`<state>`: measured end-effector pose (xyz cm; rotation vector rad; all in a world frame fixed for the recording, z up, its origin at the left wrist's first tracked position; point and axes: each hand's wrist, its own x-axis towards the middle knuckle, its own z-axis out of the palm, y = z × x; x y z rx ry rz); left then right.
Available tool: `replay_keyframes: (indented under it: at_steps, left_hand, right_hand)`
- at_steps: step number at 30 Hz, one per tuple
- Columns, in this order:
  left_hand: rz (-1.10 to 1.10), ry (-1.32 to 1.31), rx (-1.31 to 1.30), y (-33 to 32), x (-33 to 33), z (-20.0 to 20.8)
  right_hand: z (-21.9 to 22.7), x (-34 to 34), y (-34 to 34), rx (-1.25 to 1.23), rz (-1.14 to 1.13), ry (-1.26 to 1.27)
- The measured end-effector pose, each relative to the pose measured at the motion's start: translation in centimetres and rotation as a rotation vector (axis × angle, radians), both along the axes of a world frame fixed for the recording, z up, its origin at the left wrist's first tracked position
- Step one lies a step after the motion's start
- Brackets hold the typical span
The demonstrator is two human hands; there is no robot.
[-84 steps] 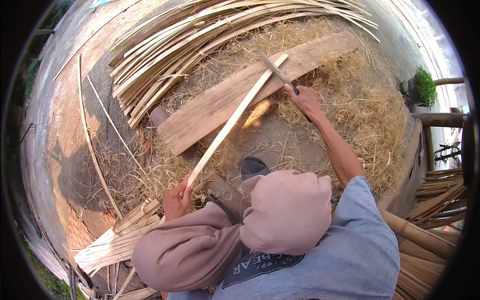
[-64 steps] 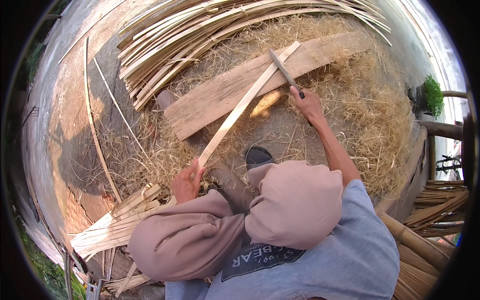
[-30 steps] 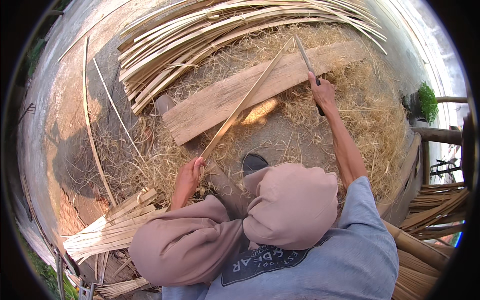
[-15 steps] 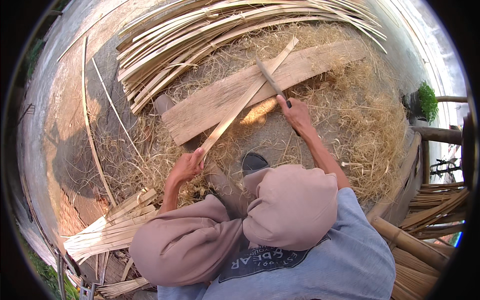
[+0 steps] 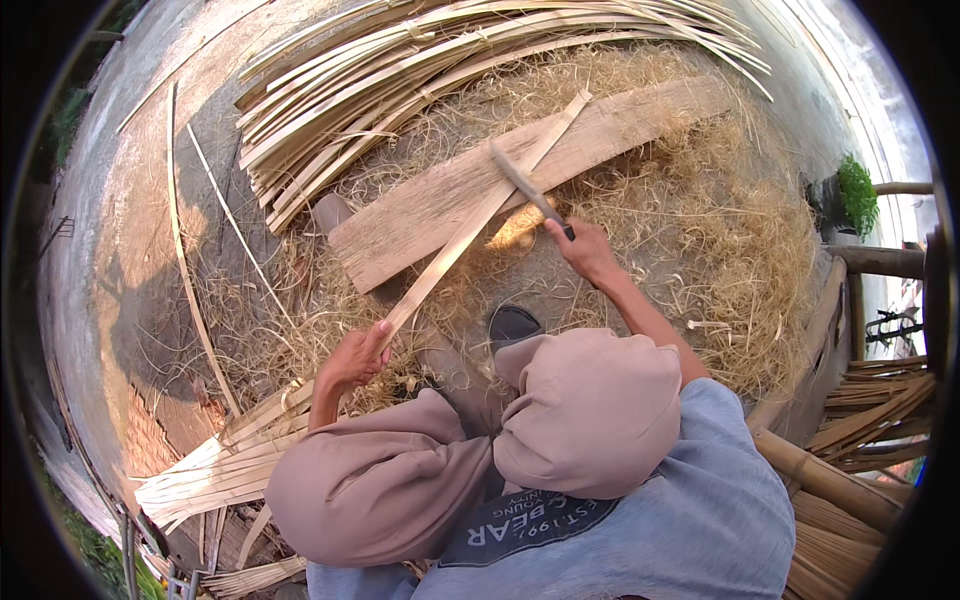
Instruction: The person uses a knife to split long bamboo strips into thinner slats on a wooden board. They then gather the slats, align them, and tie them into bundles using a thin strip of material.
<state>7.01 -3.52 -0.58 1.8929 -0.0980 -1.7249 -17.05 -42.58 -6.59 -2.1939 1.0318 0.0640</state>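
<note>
My left hand is closed round the near end of a long, flat bamboo strip. The strip slants away to the right, its far part lying across a broad wooden plank. In my right hand is the dark handle of a knife. The knife's blade points up and to the left and lies across the strip at the plank's near side. Thin curly shavings cover the ground around the plank.
Behind the plank lies a large bundle of split strips. More pale strips are stacked at my left, near my knee. Two single strips lie on the ground at the left. A bamboo pole and further strips are at my right.
My left hand has drawn the strip back toward me and slightly left. My right hand has moved the knife nearer and left along the strip.
</note>
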Motion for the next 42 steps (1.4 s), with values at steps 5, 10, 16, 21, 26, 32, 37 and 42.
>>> replay_keyframes:
  at_steps: [5,10,16,21,26,32,37,42]
  left_hand:
    - [-0.01,-0.077,-0.078,-0.8,-0.2,-0.6]
    - [-0.013,-0.041,-0.041,1.8,-0.6,-0.3]
    - [-0.03,-0.06,-0.032,2.0,0.4,-1.6]
    - [-0.041,-0.144,-0.021,2.3,-0.3,-1.0]
    - [-0.051,-0.083,0.005,4.6,-0.5,-1.2]
    - [-0.046,-0.021,0.021,5.3,0.2,-0.6]
    - [-0.007,-0.022,0.018,6.4,0.0,-0.8]
    - [-0.118,-0.014,-0.048,6.2,0.0,0.7]
  right_hand:
    - [3.2,3.0,-2.1,-0.106,0.06,-0.015]
    - [1.8,1.2,-5.6,-0.115,0.014,0.025]
    - [1.1,0.2,-3.3,-0.208,0.235,0.068]
    - [2.0,2.4,-6.6,-0.085,0.002,0.059]
    - [1.6,2.2,-9.1,0.009,-0.113,0.074]
    - [0.5,-0.1,-9.3,-0.131,-0.176,0.066]
    - [2.9,0.7,-9.3,-0.117,-0.111,0.019]
    - [-0.2,-1.9,-9.2,-0.061,-0.255,-0.042]
